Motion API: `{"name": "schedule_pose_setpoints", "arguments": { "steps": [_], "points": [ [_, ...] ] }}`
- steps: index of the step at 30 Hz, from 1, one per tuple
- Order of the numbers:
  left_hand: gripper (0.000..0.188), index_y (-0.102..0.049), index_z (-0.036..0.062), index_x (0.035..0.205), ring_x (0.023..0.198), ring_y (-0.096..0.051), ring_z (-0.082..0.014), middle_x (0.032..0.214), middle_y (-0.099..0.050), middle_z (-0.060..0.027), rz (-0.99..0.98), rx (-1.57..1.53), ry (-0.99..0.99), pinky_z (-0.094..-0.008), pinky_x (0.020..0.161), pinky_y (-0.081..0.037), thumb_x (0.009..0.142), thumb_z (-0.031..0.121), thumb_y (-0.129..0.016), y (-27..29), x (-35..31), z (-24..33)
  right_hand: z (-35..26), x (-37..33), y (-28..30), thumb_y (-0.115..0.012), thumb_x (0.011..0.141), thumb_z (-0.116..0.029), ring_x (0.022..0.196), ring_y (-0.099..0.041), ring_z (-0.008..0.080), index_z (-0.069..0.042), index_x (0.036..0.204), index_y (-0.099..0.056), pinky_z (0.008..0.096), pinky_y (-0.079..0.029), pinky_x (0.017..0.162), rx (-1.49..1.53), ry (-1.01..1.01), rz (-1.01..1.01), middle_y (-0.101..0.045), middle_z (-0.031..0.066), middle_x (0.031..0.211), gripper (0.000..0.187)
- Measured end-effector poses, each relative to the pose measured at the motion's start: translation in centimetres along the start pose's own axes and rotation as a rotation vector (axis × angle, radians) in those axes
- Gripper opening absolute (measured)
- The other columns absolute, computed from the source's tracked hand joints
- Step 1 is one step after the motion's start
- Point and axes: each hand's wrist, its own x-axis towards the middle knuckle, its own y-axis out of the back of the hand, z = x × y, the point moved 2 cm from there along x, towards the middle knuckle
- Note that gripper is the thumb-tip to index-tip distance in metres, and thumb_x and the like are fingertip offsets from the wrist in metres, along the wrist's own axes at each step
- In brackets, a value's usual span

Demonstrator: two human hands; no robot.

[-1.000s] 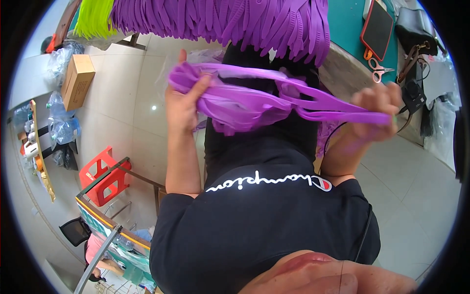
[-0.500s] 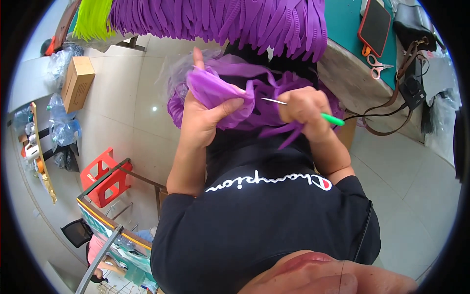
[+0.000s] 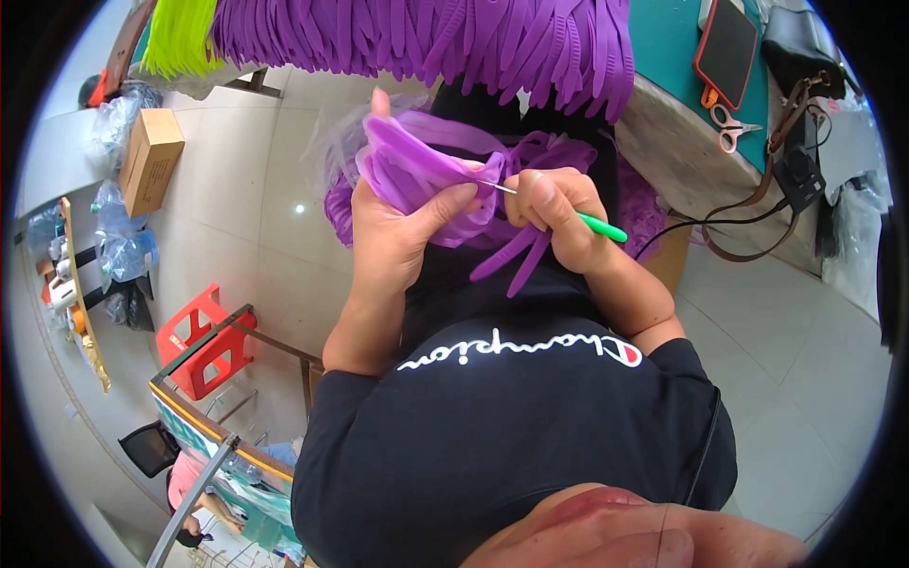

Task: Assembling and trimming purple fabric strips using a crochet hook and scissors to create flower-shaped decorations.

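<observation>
My left hand (image 3: 398,220) pinches a folded bundle of glossy, rubbery-looking purple strips (image 3: 412,150) between thumb and fingers, above my lap; my right hand (image 3: 568,213) grips tightly a slim green-handled tool (image 3: 603,227), whose thin metal point meets the bundle near my left thumb

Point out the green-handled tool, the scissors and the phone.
Green-handled tool (image 3: 603,227): head view, on the green handle.
Scissors (image 3: 737,129): head view, where blades and handles meet.
Phone (image 3: 727,55): head view, on its dark screen.
</observation>
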Motion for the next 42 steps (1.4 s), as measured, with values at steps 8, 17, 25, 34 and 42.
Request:
{"name": "schedule_pose_setpoints", "arguments": {
  "steps": [8, 17, 25, 34, 42],
  "points": [
    [0.074, -0.042, -0.0043, 0.13, 0.084, -0.061, -0.0124, 0.096, -0.064, -0.0054, -0.135, -0.077, 0.255, -0.0258, 0.078, -0.049, 0.067, 0.004, -0.079, 1.4, -0.3, -0.3, -1.1, 2.3, 4.7, -0.043, 0.098, -0.025, 0.048, -0.038, 0.0163, -0.004, 0.065, -0.046, 0.0319, -0.033, 0.045, -0.725, 0.327, 0.483, -0.041, 0.0045, 0.058, 0.039],
    [0.013, -0.062, -0.0013, 0.082, 0.06, -0.062, -0.0187, 0.071, -0.063, -0.0111, -0.521, -0.517, 0.423, -0.0294, 0.057, -0.049, 0.074, 0.005, -0.071, 2.0, -0.7, -1.0, -4.4, 1.6, 11.4, -0.042, 0.097, -0.031, 0.04, -0.024, 0.0073, -0.015, 0.062, -0.034, 0.0241, -0.022, 0.039, 0.734, -0.313, 0.024, -0.025, -0.0056, 0.051, 0.04],
    [0.009, -0.055, 0.0007, 0.083, 0.058, -0.061, -0.0167, 0.068, -0.063, -0.0113, 0.112, -0.17, 0.089, -0.0276, 0.055, -0.049, 0.085, 0.004, -0.063, -1.2, 0.4, -1.6, -3.5, 0.4, 0.2, -0.047, 0.093, -0.025, 0.045, -0.044, 0.0232, -0.004, 0.06, -0.041, 0.0327, -0.034, 0.041, -0.782, 0.529, -0.062, -0.041, 0.0061, 0.055, 0.04],
    [0.011, -0.055, 0.0009, 0.081, 0.06, -0.061, -0.0141, 0.066, -0.063, -0.0087, 0.148, -0.036, -0.059, -0.0259, 0.056, -0.048, 0.087, 0.006, -0.062, -1.7, 0.1, -1.7, -2.0, 0.6, -0.7, -0.057, 0.087, -0.022, 0.047, -0.048, 0.0224, -0.005, 0.063, -0.048, 0.0325, -0.037, 0.042, -0.852, 0.538, -0.056, -0.046, 0.0061, 0.059, 0.031],
    [0.01, -0.056, -0.0005, 0.083, 0.064, -0.063, -0.0133, 0.069, -0.064, -0.0086, 0.185, 0.176, -0.253, -0.0249, 0.061, -0.05, 0.085, 0.003, -0.064, -2.1, 0.0, -1.8, -1.8, 0.3, -1.4, -0.053, 0.088, -0.012, 0.049, -0.05, 0.0246, -0.001, 0.065, -0.051, 0.033, -0.038, 0.045, -0.948, 0.295, 0.054, -0.046, 0.0087, 0.056, 0.026]
  ]
}}
